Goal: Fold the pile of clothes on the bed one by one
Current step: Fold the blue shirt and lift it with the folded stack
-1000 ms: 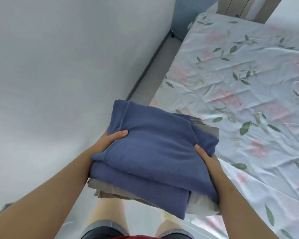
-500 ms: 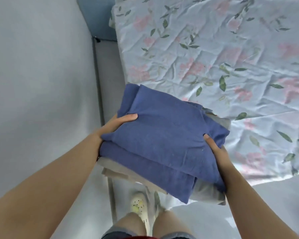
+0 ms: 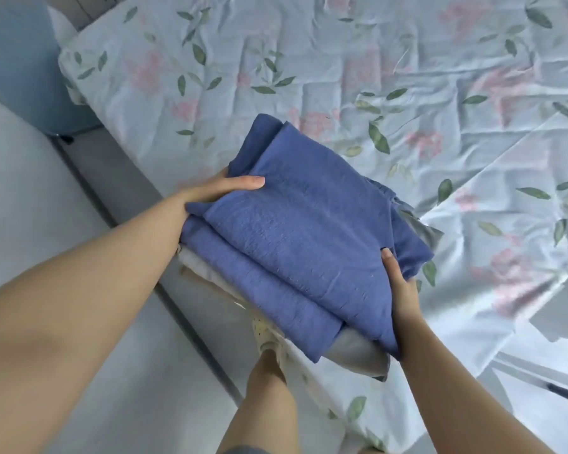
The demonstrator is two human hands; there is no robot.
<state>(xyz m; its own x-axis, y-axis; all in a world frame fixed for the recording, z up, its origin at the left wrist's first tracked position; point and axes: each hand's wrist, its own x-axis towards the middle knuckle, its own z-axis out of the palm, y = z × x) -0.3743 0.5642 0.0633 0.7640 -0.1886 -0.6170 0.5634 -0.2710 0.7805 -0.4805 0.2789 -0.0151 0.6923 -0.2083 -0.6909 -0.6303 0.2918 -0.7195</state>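
- Your left hand [image 3: 210, 191] grips the stack [image 3: 309, 231] at its left short end: the thumb lies flat on the top blue layer, and the fingers go under the pile, out of sight.
- The stack is folded clothes, two blue layers on top with grey and beige ones beneath.
- You hold it between both hands over the near edge of the bed [image 3: 407, 77]. Its near-left corner hangs past that edge, above the floor [image 3: 46, 224]. Whether its underside touches the sheet, you cannot tell.
- Its long axis runs from your left hand to your right, slanting from upper left to lower right in the view. The folded edges face you, and the far corner points up toward the middle of the bed.
- Under the stack, your leg and a pale slipper [image 3: 264, 332] show beside the bed.
- Your right hand [image 3: 404, 290] clamps the right short end, thumb on top of the blue cloth, fingers hidden below.
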